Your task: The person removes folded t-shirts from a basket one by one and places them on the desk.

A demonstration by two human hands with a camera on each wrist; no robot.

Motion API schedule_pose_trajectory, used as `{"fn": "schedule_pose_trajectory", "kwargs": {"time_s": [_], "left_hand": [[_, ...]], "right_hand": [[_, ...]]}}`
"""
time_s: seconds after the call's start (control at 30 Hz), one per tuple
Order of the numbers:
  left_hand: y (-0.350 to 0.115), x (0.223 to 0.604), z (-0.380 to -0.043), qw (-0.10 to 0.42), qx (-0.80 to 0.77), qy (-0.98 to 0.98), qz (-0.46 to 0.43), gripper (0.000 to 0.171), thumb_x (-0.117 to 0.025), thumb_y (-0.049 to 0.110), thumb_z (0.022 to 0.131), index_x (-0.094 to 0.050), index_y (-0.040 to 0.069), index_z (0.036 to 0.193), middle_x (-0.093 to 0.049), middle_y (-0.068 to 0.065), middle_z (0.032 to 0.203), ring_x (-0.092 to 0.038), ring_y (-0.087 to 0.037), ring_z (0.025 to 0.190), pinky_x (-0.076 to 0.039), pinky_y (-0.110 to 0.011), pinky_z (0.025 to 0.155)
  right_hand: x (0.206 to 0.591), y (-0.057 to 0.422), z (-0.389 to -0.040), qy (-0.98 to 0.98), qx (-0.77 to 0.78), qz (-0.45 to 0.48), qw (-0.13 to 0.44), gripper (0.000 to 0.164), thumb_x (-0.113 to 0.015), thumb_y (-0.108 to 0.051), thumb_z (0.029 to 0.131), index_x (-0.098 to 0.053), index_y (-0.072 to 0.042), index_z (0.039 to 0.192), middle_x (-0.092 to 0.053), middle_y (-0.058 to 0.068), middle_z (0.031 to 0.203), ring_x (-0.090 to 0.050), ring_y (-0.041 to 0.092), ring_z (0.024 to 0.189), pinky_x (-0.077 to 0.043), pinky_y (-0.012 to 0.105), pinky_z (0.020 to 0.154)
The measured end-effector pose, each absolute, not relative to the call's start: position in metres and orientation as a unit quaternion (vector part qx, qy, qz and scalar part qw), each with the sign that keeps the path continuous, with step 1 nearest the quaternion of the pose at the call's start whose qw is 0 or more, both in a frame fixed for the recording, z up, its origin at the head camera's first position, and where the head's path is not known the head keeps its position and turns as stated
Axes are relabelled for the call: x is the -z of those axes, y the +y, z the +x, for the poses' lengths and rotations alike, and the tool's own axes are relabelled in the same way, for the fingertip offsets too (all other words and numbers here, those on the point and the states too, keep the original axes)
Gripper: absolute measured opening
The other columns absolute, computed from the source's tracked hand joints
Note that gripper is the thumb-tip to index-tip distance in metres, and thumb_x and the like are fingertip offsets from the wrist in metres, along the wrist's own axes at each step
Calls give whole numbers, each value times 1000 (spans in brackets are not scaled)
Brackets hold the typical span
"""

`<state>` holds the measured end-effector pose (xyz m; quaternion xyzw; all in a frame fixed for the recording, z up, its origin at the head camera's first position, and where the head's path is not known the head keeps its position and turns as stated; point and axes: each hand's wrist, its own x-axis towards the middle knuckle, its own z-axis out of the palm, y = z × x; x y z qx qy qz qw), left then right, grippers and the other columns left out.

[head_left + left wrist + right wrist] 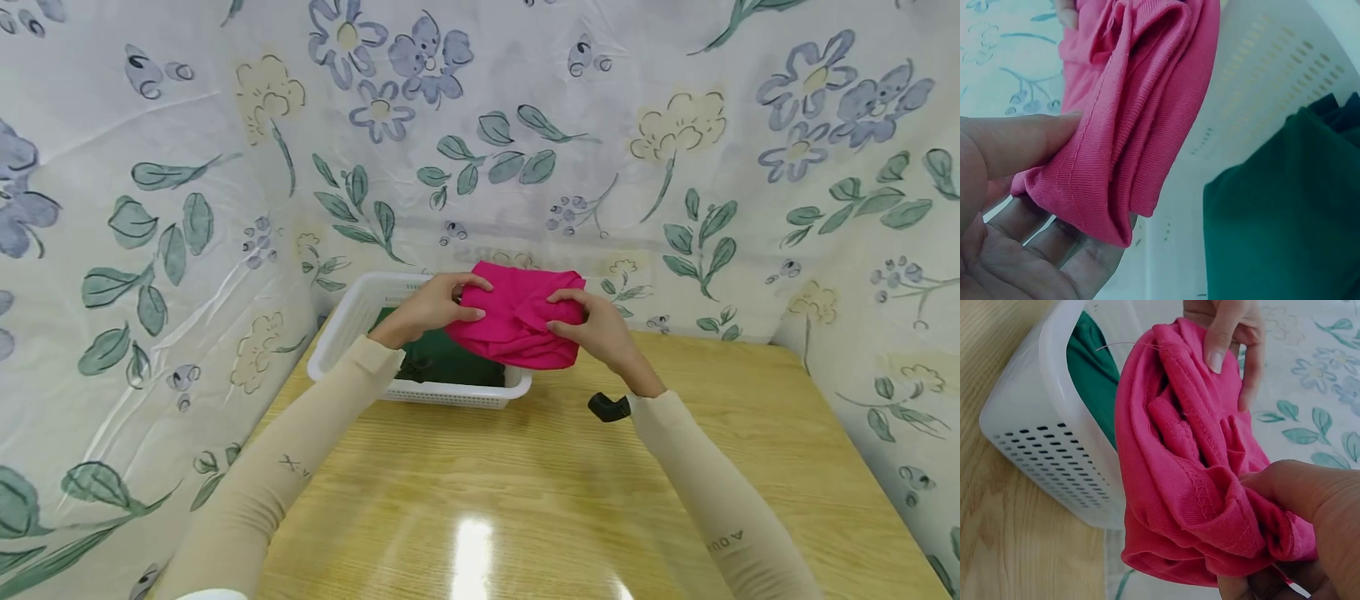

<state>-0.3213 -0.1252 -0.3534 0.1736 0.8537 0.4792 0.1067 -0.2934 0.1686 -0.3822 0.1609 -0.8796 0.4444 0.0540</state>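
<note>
Between both hands is a bright pink folded garment (517,321), its stitched seams and layered edges showing in the wrist views. The left hand (435,302) grips its left end, thumb on one face and fingers underneath. At the other end the right hand (596,329) pinches the layers between thumb and fingers. The bundle is held up over the right side of a white plastic basket (330,342), covering part of its rim in the head view. Inside the basket lies dark green cloth (1285,206).
A short black angled piece (609,408) lies on the wooden table (465,467) beside the right wrist. Floral fabric (510,192) hangs behind the table and along both sides. The basket stands at the back left, near the fabric.
</note>
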Motion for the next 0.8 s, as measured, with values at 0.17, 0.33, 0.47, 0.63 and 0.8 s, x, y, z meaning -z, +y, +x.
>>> {"fn": "schedule_pose_trajectory", "kwargs": {"time_s": [0.17, 0.33, 0.47, 0.63, 0.8], "left_hand": [[-115, 352, -323, 106, -483, 848, 188, 41, -74, 12, 95, -63, 15, 135, -62, -11, 128, -62, -27, 105, -57, -34, 83], [-103, 353, -324, 102, -483, 847, 195, 41, -75, 11, 94, -64, 14, 134, -64, -12, 124, -64, -28, 101, -58, -35, 82], [-96, 355, -325, 104, -487, 844, 200, 41, -75, 10, 94, -65, 14, 134, -63, -12, 125, -64, -28, 101, -59, -35, 83], [-86, 358, -326, 107, -487, 842, 203, 42, -76, 10, 93, -66, 15, 133, -62, -12, 129, -62, -28, 107, -59, -35, 84], [-73, 361, -328, 104, -478, 847, 208, 42, -77, 11, 93, -67, 16, 133, -59, -10, 133, -59, -27, 112, -58, -36, 86]], "right_hand": [[380, 178, -290, -883, -440, 152, 61, 37, -82, -22, 90, -70, -19, 124, -64, 10, 124, -58, 25, 100, -49, 35, 76], [379, 189, -287, -886, -438, 139, 66, 36, -82, -22, 90, -71, -20, 124, -66, 11, 121, -59, 25, 96, -49, 34, 73], [379, 196, -284, -888, -433, 137, 65, 36, -81, -22, 91, -70, -19, 125, -66, 10, 111, -56, 23, 86, -47, 32, 66], [384, 208, -284, -891, -428, 139, 69, 36, -82, -24, 91, -70, -20, 125, -62, 9, 91, -53, 22, 74, -42, 29, 59], [388, 221, -284, -887, -433, 143, 79, 36, -81, -23, 91, -70, -18, 125, -64, 8, 99, -53, 22, 77, -43, 28, 61]]}}
